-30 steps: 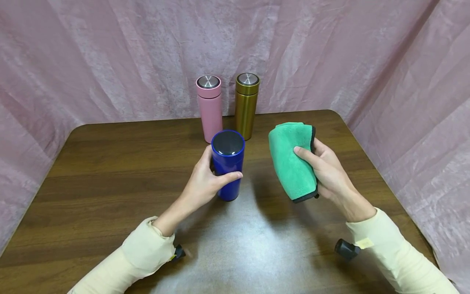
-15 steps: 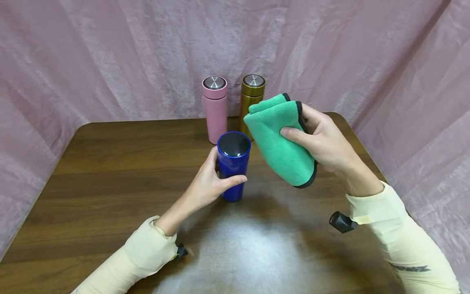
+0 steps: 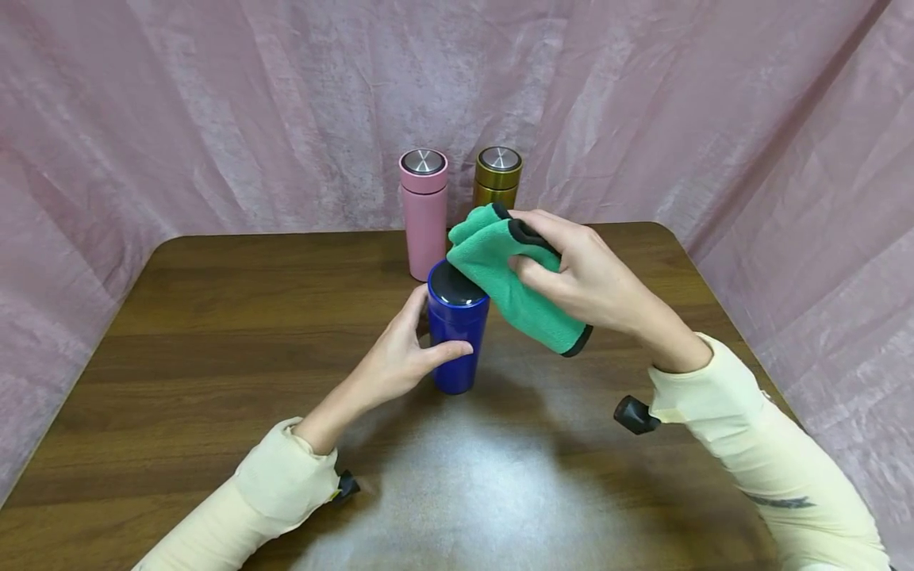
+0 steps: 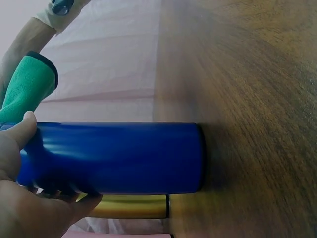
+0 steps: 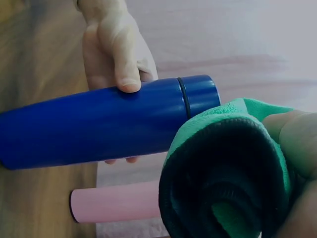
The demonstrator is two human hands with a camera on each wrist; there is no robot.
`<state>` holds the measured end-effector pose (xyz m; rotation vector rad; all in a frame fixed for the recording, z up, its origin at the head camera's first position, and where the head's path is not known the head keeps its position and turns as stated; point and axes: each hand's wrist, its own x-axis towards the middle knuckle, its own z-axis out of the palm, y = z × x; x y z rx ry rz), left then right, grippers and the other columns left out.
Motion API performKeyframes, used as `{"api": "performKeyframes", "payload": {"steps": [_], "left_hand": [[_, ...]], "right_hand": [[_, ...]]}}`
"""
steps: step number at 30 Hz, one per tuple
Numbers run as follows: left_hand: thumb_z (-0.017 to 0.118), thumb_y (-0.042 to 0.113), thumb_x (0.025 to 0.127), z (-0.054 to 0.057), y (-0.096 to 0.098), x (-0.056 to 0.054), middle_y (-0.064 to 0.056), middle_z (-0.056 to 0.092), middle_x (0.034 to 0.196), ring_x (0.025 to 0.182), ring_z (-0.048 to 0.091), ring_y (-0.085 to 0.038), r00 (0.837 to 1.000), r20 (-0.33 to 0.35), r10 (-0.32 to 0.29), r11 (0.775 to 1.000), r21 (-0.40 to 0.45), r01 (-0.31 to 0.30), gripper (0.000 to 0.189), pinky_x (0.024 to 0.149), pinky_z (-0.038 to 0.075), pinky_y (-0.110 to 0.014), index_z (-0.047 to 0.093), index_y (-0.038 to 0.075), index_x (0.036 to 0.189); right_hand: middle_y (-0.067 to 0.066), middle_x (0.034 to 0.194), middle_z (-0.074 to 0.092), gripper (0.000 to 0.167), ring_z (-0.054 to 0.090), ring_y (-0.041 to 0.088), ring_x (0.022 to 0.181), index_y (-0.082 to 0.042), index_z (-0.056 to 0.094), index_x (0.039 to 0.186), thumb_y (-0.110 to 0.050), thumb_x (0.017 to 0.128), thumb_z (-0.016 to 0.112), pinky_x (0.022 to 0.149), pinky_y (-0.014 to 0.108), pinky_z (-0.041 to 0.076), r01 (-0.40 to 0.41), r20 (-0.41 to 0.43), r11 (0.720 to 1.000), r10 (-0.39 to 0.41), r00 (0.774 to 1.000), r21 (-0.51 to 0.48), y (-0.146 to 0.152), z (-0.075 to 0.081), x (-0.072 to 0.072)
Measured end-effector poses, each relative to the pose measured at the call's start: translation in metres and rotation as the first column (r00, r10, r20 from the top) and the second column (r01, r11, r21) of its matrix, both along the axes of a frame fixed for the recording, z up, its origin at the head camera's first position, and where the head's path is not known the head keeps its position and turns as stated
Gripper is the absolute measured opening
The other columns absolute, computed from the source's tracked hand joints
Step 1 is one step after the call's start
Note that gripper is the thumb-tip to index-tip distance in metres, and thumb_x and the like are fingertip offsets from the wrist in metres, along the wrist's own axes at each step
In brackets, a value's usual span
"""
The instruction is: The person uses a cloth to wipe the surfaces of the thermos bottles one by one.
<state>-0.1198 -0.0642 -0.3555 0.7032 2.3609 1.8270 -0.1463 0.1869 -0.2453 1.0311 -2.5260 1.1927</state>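
Observation:
A blue thermos bottle with a dark glossy lid stands upright on the table. My left hand grips its side, thumb across the front and the other fingers behind it, as the left wrist view also shows. My right hand pinches a folded green cloth with black edging, thumb on the near side. One end of the cloth lies over the right part of the bottle's lid; the rest hangs down to its right. In the right wrist view the rolled cloth overlaps the lid end of the bottle.
A pink thermos stands behind the blue one, with a gold thermos to its right, partly hidden by the cloth. The wooden table ends at a pink curtain behind and at the right.
My right hand has carried the green cloth leftward from beside the bottle, up and then onto its lid. My left hand keeps its grip on the blue thermos, which stays standing in place.

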Motion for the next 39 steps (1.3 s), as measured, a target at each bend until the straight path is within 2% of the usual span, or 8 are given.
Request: {"api": "performKeyframes", "payload": {"steps": [6,13,20,25,28,31,35,39], "left_hand": [[0.082,0.008,0.09,0.002,0.0,0.001,-0.013,0.053,0.143,0.128,0.056,-0.029,1.0,0.002,-0.02,1.0,0.001,0.02,0.079,0.109,0.045,-0.052,0.035,0.006,0.153],[0.082,0.006,0.089,0.003,0.0,0.001,-0.014,0.053,0.144,0.13,0.056,-0.03,1.0,0.001,-0.018,1.0,0.005,0.018,0.081,0.11,0.044,-0.05,0.034,0.005,0.154],[0.082,0.003,0.088,0.002,-0.002,0.0,-0.015,0.055,0.143,0.128,0.058,-0.03,1.0,0.005,-0.022,1.0,0.02,0.022,0.082,0.11,0.046,-0.047,0.036,0.004,0.155],[0.082,0.003,0.088,0.0,-0.004,0.0,-0.013,0.055,0.143,0.127,0.058,-0.028,1.0,0.008,-0.023,0.999,0.028,0.023,0.082,0.109,0.047,-0.044,0.036,0.007,0.156],[0.082,0.002,0.088,-0.001,-0.004,0.0,-0.012,0.055,0.144,0.127,0.058,-0.028,1.0,0.003,-0.028,0.999,0.038,0.028,0.082,0.108,0.048,-0.044,0.037,0.007,0.155],[0.082,0.0,0.087,-0.001,-0.004,-0.001,-0.012,0.055,0.144,0.127,0.058,-0.027,0.999,-0.016,-0.036,0.998,0.044,0.037,0.081,0.108,0.048,-0.044,0.038,0.006,0.155],[0.082,0.0,0.087,-0.003,-0.003,-0.002,-0.011,0.056,0.142,0.127,0.057,-0.025,0.997,-0.053,-0.054,0.998,0.033,0.056,0.079,0.107,0.048,-0.044,0.038,0.006,0.153],[0.081,0.002,0.088,-0.003,-0.003,-0.003,-0.008,0.055,0.144,0.128,0.056,-0.022,0.994,-0.073,-0.076,0.997,0.014,0.077,0.081,0.107,0.049,-0.04,0.036,0.01,0.155]], "right_hand": [[0.004,0.114,0.073,0.044,0.067,0.015,0.099,-0.005,0.066,0.132,-0.007,0.091,0.081,0.087,0.031,0.052,0.01,-0.016,1.0,-0.01,1.0,0.016,-0.002,0.0,-0.001],[0.007,0.113,0.075,0.035,0.069,0.019,0.102,-0.001,0.07,0.124,0.001,0.09,0.079,0.091,0.035,0.054,-0.012,-0.106,0.998,0.019,0.994,0.064,-0.001,0.001,0.001],[0.008,0.12,0.072,0.041,0.067,0.021,0.113,-0.001,0.071,0.124,0.015,0.087,0.071,0.098,0.035,0.052,-0.08,-0.175,0.99,0.099,0.98,0.113,0.009,0.003,0.013],[0.011,0.124,0.07,0.042,0.064,0.025,0.119,0.002,0.07,0.125,0.015,0.085,0.075,0.102,0.034,0.051,-0.154,-0.222,0.973,0.19,0.956,0.171,0.012,0.006,0.024],[0.008,0.126,0.069,0.041,0.063,0.024,0.119,-0.001,0.07,0.123,0.01,0.085,0.079,0.103,0.033,0.049,-0.217,-0.232,0.956,0.26,0.937,0.198,0.01,0.01,0.027],[0.004,0.125,0.069,0.042,0.062,0.021,0.118,-0.005,0.07,0.124,0.013,0.085,0.075,0.102,0.032,0.049,-0.265,-0.23,0.938,0.315,0.921,0.222,0.006,0.015,0.029],[0.002,0.123,0.069,0.046,0.061,0.018,0.114,-0.006,0.07,0.124,0.016,0.084,0.069,0.098,0.032,0.05,-0.295,-0.244,0.918,0.36,0.9,0.265,-0.001,0.02,0.029],[0.0,0.122,0.069,0.044,0.061,0.018,0.111,-0.008,0.071,0.125,0.013,0.086,0.07,0.097,0.033,0.05,-0.309,-0.271,0.898,0.397,0.877,0.315,-0.011,0.027,0.026]]}}
